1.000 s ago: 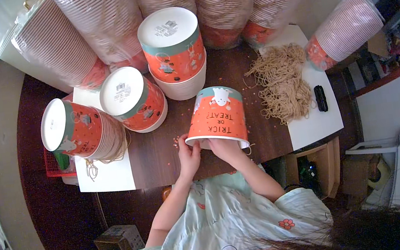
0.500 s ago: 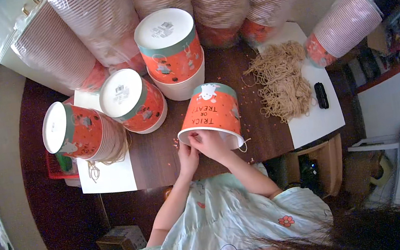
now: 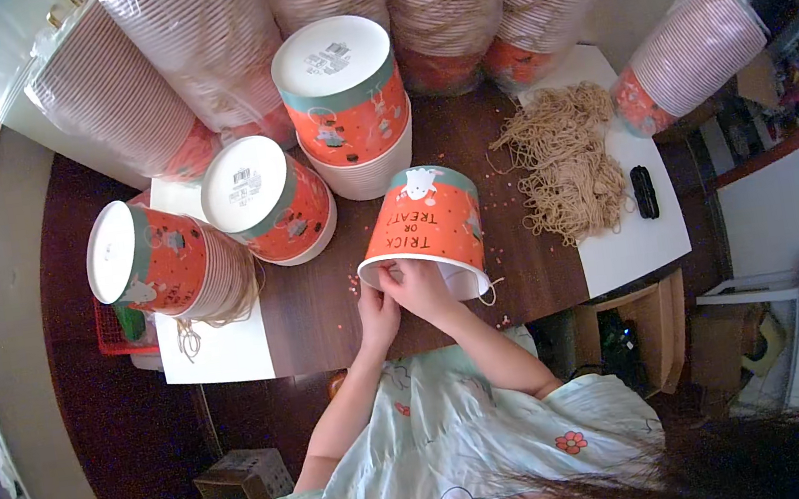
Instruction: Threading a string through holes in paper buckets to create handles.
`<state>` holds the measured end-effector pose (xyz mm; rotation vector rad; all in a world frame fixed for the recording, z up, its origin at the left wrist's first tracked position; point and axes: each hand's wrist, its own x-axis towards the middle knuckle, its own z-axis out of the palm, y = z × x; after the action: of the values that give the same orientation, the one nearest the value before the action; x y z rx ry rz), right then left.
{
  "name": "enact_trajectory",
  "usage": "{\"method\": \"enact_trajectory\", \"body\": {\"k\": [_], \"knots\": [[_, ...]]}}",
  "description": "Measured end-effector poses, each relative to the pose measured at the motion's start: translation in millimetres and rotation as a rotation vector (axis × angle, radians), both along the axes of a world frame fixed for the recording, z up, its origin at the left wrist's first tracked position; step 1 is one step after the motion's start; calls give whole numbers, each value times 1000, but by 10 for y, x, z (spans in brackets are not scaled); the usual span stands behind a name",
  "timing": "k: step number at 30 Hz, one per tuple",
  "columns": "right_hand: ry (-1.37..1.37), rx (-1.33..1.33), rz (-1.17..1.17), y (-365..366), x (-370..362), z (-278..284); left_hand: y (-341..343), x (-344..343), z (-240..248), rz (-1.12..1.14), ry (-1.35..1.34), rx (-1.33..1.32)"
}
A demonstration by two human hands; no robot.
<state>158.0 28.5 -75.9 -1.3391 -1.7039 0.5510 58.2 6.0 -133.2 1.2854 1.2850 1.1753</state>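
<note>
An orange paper bucket with a green band, a white animal figure and dark lettering lies tilted on the table, its open mouth toward me. At the left part of its white rim, my left hand is closed with the fingertips on the edge. My right hand reaches over the mouth, fingers pinched at the same spot of the rim; whatever sits between them is hidden. A short beige cord end sticks out at the rim's right side.
Upside-down bucket stacks stand left, centre-left and behind. Bagged bucket stacks line the back; another stands right. A tangled cord pile and a black object lie right. Small crumbs dot the brown table.
Both hands stay at the same place on the rim, with only a slight shift of the fingers. The whole view has moved a little; the bucket keeps its tilt.
</note>
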Motion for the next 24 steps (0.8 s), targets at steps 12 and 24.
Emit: {"method": "enact_trajectory", "body": {"k": [12, 24], "knots": [[106, -73, 106, -43, -11, -38, -30, 21, 145, -13, -58, -38], [96, -112, 102, -45, 4, -26, -31, 17, 102, -27, -51, -19]]}}
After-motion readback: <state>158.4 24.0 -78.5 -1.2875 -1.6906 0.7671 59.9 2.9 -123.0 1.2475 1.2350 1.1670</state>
